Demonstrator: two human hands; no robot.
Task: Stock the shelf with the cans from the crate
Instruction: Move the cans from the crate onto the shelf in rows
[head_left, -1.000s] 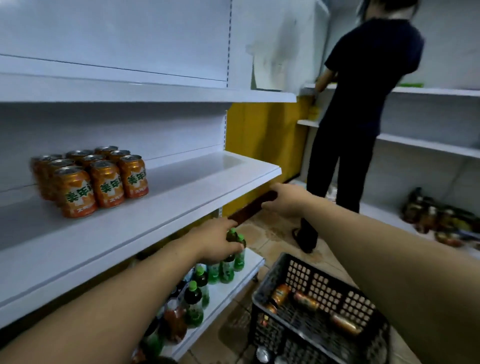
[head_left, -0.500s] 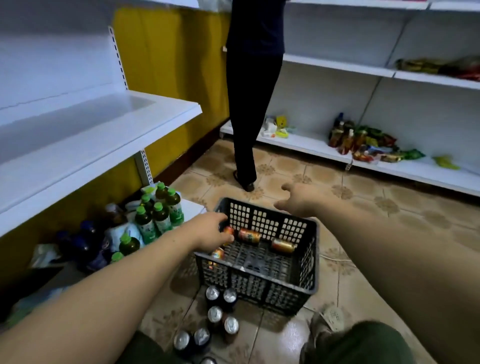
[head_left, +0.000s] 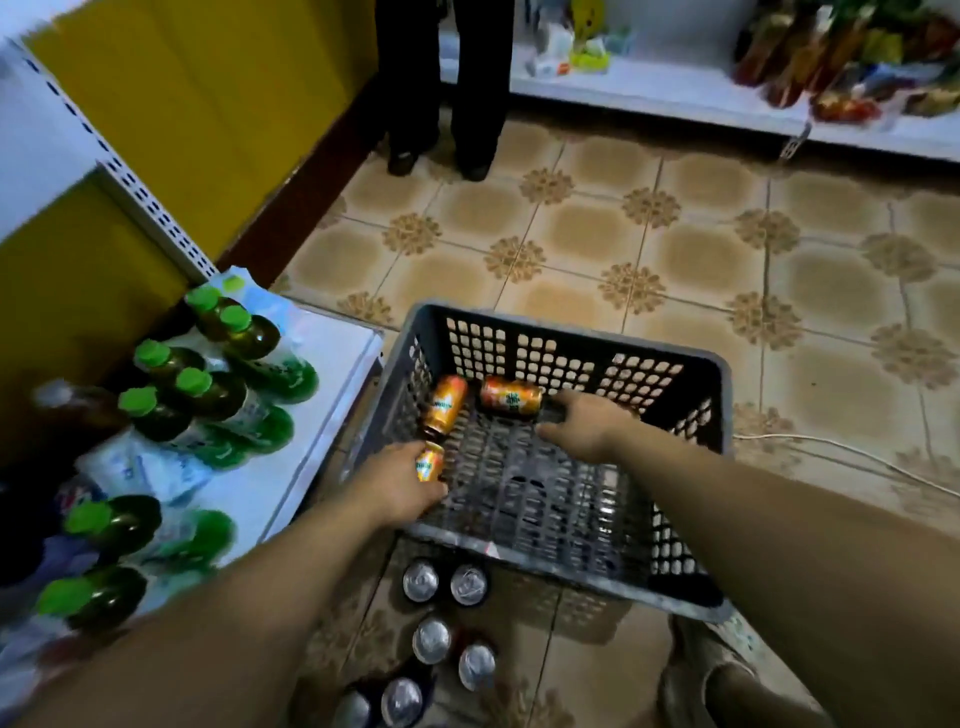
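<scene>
Both hands have dropped into the crate (head_left: 696, 364), left hand (head_left: 397, 480) gripping an orange can (head_left: 430, 462)

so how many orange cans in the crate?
3: one under the left hand at, one along the left wall, one at the back. The right hand may hide more.

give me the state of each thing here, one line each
crate: upright on the floor, nearly empty
left hand: in the crate, fingers around a can
held can: on its side, gripped
two loose cans: lying on the crate bottom
right hand: open, reaching at the far can
silver-topped cans: upright on the floor
green-capped bottles: standing on the bottom shelf
</scene>
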